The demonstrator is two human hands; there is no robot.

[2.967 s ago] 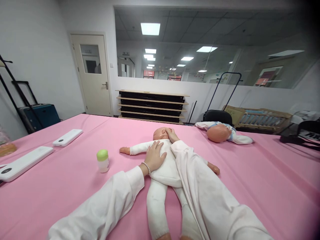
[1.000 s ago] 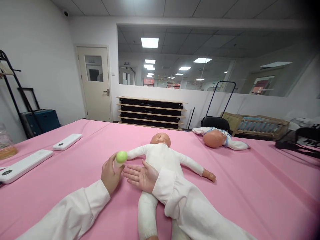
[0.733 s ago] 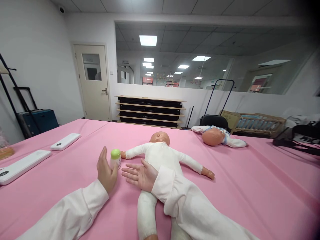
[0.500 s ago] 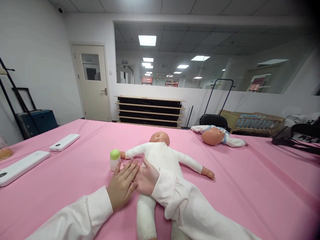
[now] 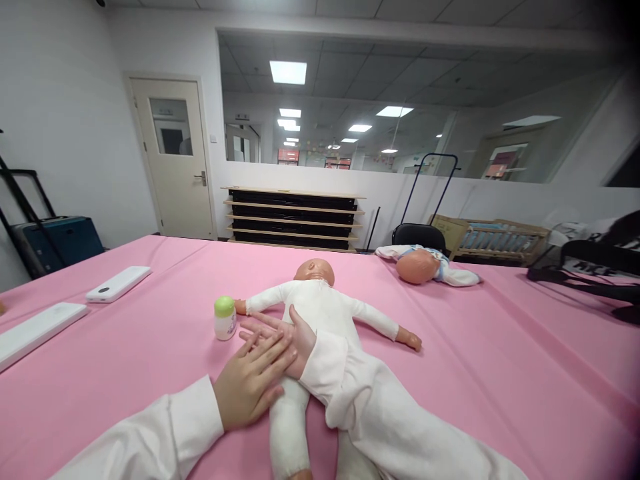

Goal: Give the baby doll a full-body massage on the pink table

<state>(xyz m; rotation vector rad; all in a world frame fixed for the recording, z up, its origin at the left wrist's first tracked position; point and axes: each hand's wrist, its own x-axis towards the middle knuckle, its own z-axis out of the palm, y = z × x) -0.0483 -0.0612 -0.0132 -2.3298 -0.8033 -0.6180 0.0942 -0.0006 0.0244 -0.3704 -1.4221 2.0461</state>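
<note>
A baby doll (image 5: 323,303) in a white body suit lies on its back on the pink-covered table (image 5: 475,373), arms spread and head at the far end. Over its lower body my right hand (image 5: 295,347) is held palm up with its fingers stretched out. My left hand (image 5: 255,380) lies palm down across that palm, fingers extended and touching it. Neither hand grips anything. Left of the doll's hand stands a small bottle (image 5: 225,323) with a green cap, just beyond my fingertips. My right sleeve covers part of the doll's legs.
A second doll (image 5: 419,265) lies at the far right edge of the table. Two white flat devices, one a long white box (image 5: 43,327) and one a smaller box (image 5: 119,284), rest at the left. Beyond are a black chair (image 5: 419,235), a wooden crib (image 5: 500,239) and stacked boards (image 5: 295,217).
My left hand has slid right across my right palm, toward the wrist. More of my right fingers now show, spread apart. The whole view has shifted slightly.
</note>
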